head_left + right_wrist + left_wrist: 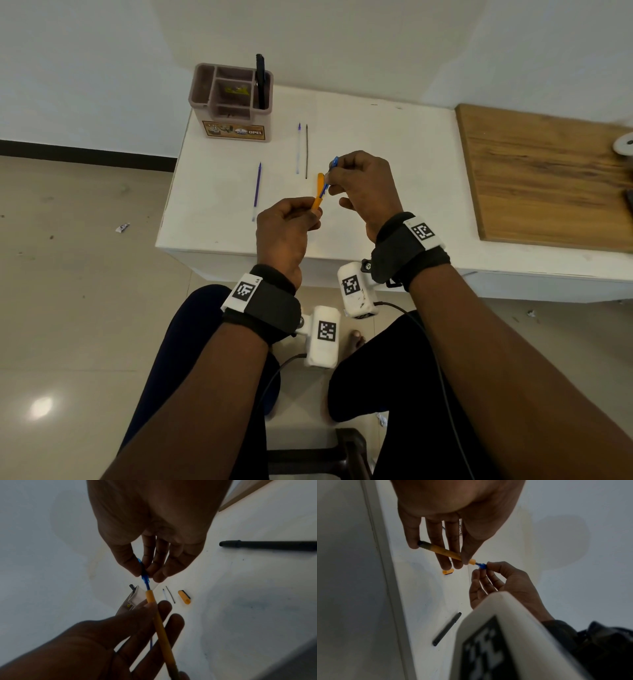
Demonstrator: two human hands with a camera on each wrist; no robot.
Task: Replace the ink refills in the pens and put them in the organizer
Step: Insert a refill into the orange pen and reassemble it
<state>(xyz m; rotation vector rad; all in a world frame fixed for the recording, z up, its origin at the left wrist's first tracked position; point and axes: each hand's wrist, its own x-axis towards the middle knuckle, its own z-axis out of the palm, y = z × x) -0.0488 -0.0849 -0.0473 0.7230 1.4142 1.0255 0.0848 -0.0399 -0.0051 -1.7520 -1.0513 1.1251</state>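
Observation:
My left hand [308, 212] grips an orange pen barrel [317, 204] above the white table [394, 144]. My right hand [330, 178] pinches a blue refill end [334, 162] that sticks out of the barrel's mouth. In the left wrist view the barrel [443, 551] lies across my left fingers and the blue piece [482, 565] sits between my right thumb and forefinger. The orange cap [321, 180] lies on the table just beyond my hands. A brown organizer [233, 99] with one black pen [260, 80] upright in it stands at the far left corner.
Three loose refills lie on the table: a purple one [257, 190], a clear one [298, 147] and a dark one [306, 150]. Another black pen [267, 545] lies on the table near my right hand. A wooden board [548, 174] covers the table's right side.

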